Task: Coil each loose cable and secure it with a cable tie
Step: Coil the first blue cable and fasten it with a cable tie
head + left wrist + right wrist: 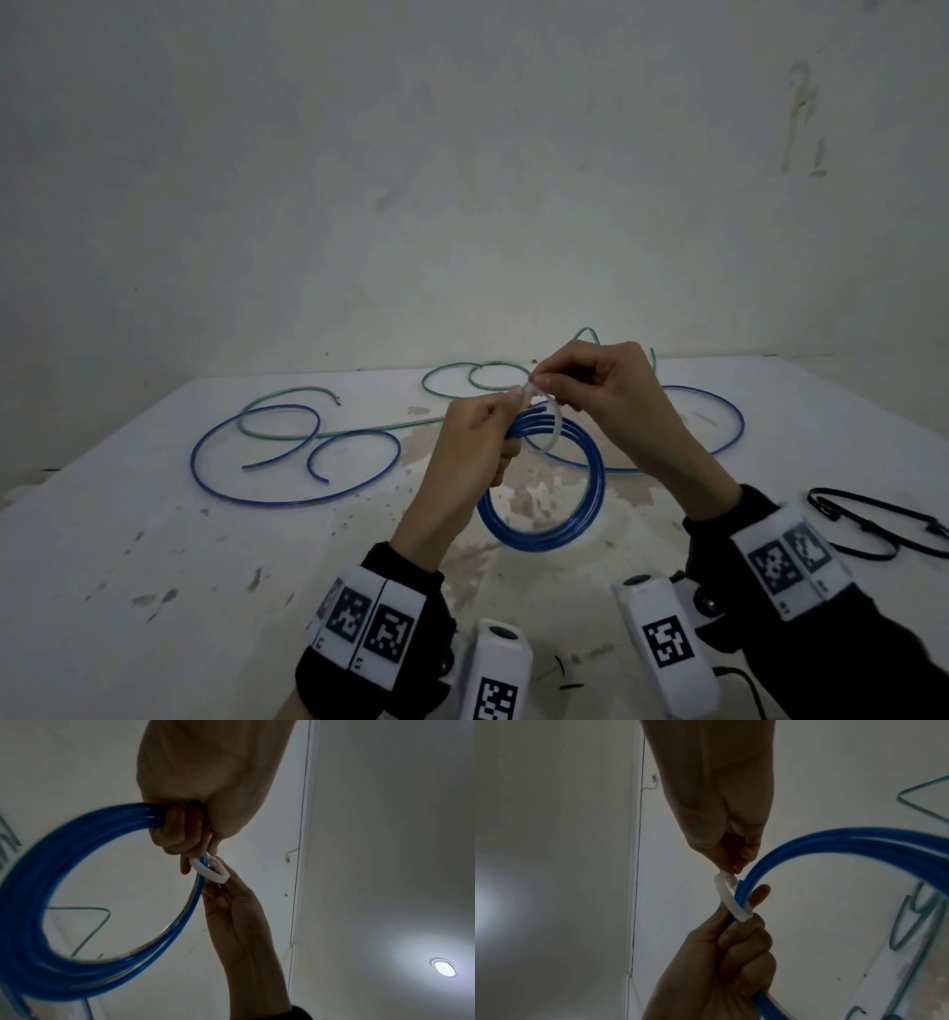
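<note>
A blue cable wound into a coil (544, 493) hangs above the table, and my left hand (480, 437) grips its top strands in a fist. A white cable tie (549, 426) loops round those strands. My right hand (590, 390) pinches the tie's end between thumb and fingertips just above the left fist. In the left wrist view the coil (77, 953) curves left of the fist and the tie (210, 871) sits at the fingertips. In the right wrist view the tie (731, 900) wraps the blue strands (834, 841).
Loose blue cable (287, 462) and green cable (287, 406) sprawl over the far half of the white table (154, 565). More blue cable (719, 426) lies behind my right hand. Black cable ties (873, 524) lie at the right edge.
</note>
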